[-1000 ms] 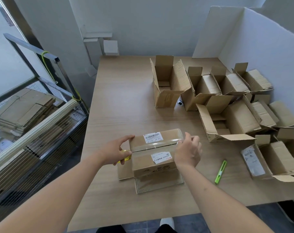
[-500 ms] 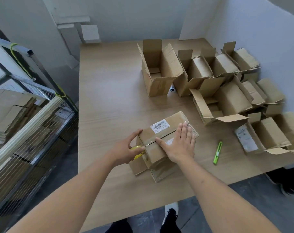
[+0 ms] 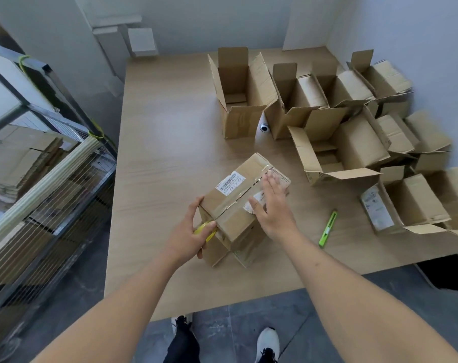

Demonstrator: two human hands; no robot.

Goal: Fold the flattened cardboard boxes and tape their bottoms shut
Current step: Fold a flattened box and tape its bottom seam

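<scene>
A brown cardboard box (image 3: 230, 203) stands bottom-up near the table's front edge, turned at an angle, with clear tape along its centre seam and white labels on both flaps. My left hand (image 3: 193, 231) is at the box's near-left end and grips a yellow tool (image 3: 205, 229) against the seam end. My right hand (image 3: 271, 205) lies flat with straight fingers on the taped top, pressing the right flap. The box's open flaps hang below onto the table.
Several folded open boxes (image 3: 335, 142) crowd the wooden table's (image 3: 170, 142) right side and back. A green utility knife (image 3: 327, 229) lies right of my right arm. A white roll (image 3: 264, 126) sits between two boxes. A wire cart (image 3: 39, 163) with flattened cardboard stands left.
The box has been turned clockwise to sit at an angle. My right hand has gone from gripping its right end to lying flat on the tape and sliding farther along it. My view dropped.
</scene>
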